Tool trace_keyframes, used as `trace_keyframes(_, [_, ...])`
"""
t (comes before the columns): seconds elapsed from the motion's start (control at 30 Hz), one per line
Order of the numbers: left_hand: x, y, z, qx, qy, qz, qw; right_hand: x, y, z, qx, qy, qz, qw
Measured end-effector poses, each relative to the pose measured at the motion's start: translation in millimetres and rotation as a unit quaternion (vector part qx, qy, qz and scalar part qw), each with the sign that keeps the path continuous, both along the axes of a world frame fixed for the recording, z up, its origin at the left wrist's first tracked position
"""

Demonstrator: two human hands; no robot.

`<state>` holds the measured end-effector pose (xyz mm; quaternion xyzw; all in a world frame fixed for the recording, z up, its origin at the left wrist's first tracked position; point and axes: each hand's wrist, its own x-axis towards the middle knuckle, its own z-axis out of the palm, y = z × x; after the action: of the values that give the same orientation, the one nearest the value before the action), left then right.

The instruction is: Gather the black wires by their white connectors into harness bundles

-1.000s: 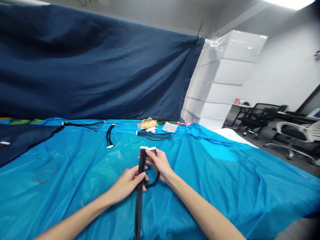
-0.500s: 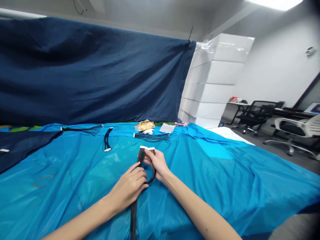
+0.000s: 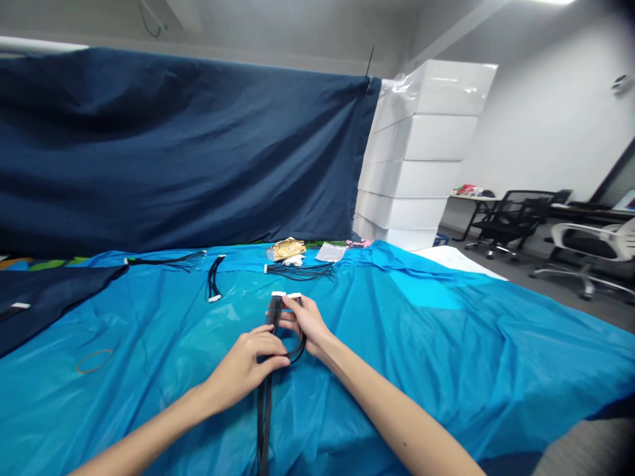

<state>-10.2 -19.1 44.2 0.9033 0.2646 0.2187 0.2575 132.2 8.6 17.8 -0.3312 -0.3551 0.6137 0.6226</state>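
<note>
Between my hands is a black wire harness [image 3: 274,313] with white connectors at its upper end. One part of it bends into a loop on the right, and its long strands hang down toward the table's near edge. My right hand [image 3: 305,322] pinches the harness just below the two white connectors [image 3: 286,295]. Lower down, my left hand [image 3: 253,360] closes around the wires, its thumb and fingers at the bottom of the loop. Some fingers of both hands are hidden behind the wires.
More black wire harnesses lie farther back: one [image 3: 166,259] at left, a short one [image 3: 214,277], and one [image 3: 300,270] near a gold wrapper [image 3: 288,248]. A clear bag [image 3: 331,252], an orange rubber band [image 3: 94,361] and stacked white boxes [image 3: 424,158] are around the blue cover [image 3: 397,370].
My left hand has shifted slightly left and its thumb now shows over the wires at the loop's bottom. The harness has moved a little left with my right hand.
</note>
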Motion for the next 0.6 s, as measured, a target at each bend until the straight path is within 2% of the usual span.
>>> trace_keyframes(0.17, [-1.5,-1.1,5.3,-0.045,-0.006,0.013,0.999,2.8,-1.1,2.5,0.003,0.013,0.032,0.999])
trace_keyframes(0.6, [-10.2,3.7,0.6,-0.093,-0.044,0.001,0.995,6.3,-1.7,5.2,0.016,0.047,0.105,0.993])
